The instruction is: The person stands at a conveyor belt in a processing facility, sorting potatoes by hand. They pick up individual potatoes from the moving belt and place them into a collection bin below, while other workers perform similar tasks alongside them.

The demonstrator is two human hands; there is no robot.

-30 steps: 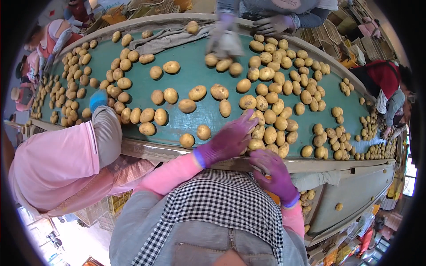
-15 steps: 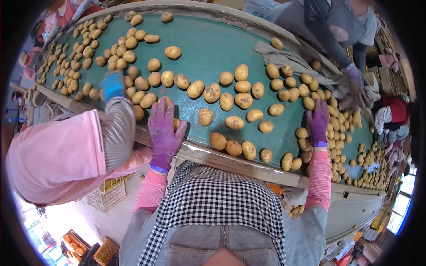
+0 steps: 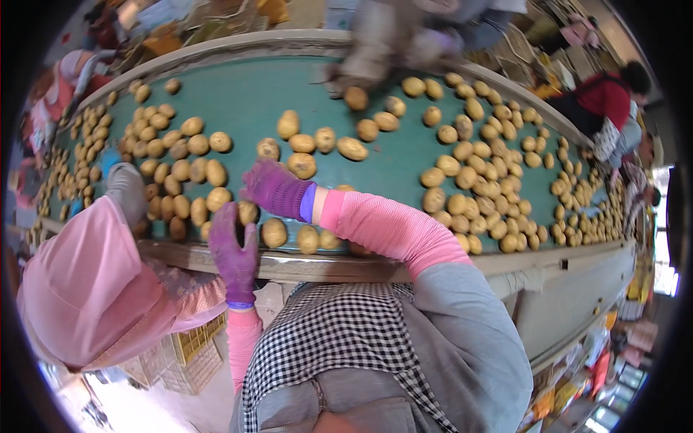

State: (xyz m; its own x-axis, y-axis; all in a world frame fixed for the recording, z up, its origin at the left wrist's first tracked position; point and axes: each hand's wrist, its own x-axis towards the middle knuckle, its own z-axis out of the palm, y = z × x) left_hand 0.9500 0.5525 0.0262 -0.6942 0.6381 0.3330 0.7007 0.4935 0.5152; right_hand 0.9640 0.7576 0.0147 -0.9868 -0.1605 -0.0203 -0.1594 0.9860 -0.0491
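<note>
My left hand [image 3: 234, 256], in a purple glove, reaches over the near edge of the green conveyor belt [image 3: 375, 180], fingers extended and thumb apart beside a potato [image 3: 248, 213]. Just above it, my right hand [image 3: 278, 186] stretches leftward across my front, purple-gloved, fingers bent downward among potatoes; whether it grips one is hidden. Loose tan potatoes lie around both hands, with a larger cluster [image 3: 482, 180] to the right.
A worker in a pink hood [image 3: 86, 289] stands close at my left. Opposite, a blurred worker [image 3: 433, 29] leans over the belt with grayish cloth. Others line both ends. Crates [image 3: 184, 361] sit below the left side; a metal rim [image 3: 325, 267] edges the belt.
My right hand has swung from the right side of my front to the left, above my left hand. The opposite worker's cloth has moved. The view has shifted and potatoes lie differently.
</note>
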